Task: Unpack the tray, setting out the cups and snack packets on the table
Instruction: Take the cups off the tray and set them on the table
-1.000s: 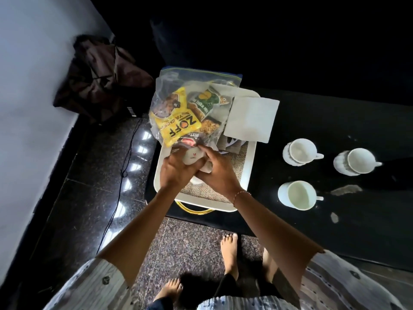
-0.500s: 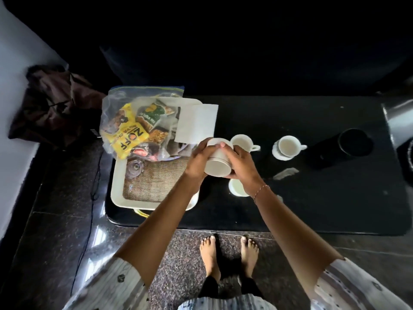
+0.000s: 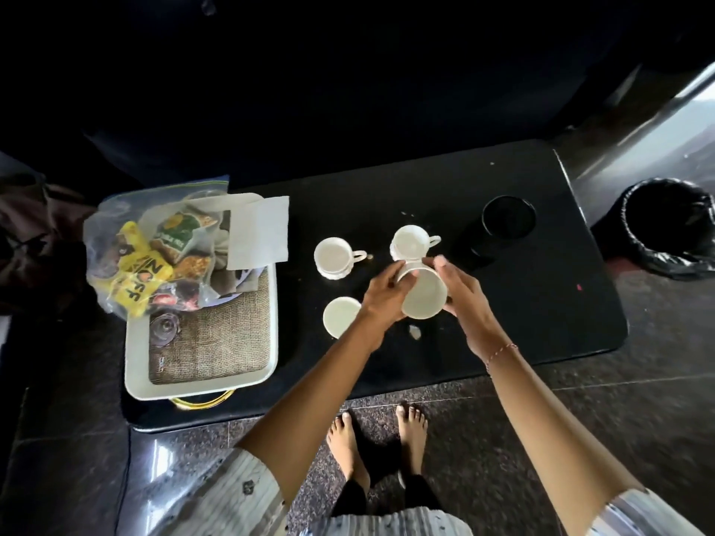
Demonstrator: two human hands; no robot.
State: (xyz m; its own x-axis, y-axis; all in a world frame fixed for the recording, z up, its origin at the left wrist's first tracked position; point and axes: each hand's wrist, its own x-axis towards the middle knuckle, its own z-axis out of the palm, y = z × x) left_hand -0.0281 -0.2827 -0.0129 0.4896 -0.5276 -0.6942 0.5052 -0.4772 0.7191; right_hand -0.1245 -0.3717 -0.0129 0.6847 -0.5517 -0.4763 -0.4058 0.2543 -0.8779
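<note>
I hold a white cup (image 3: pixel 422 292) between both hands above the black table (image 3: pixel 541 311), tilted so its round base faces me. My left hand (image 3: pixel 383 295) grips its left side and my right hand (image 3: pixel 460 292) its right side. Three white cups stand on the table: one at the back (image 3: pixel 410 241), one to the left (image 3: pixel 333 258), and a nearer one (image 3: pixel 340 316) partly hidden by my left wrist. The white tray (image 3: pixel 201 384) with a woven mat sits at the table's left end. A clear bag of snack packets (image 3: pixel 151 261) lies over its far end.
A white napkin (image 3: pixel 258 234) overhangs the tray's far right corner. A small glass piece (image 3: pixel 163 330) lies on the mat. A black cylinder (image 3: pixel 499 226) stands at the back right of the table. A black-lined bin (image 3: pixel 671 226) stands on the floor to the right.
Both hands lifted the cup out of the tray and carried it right, over the table, near the standing cups. The camera view has swung right with them.
</note>
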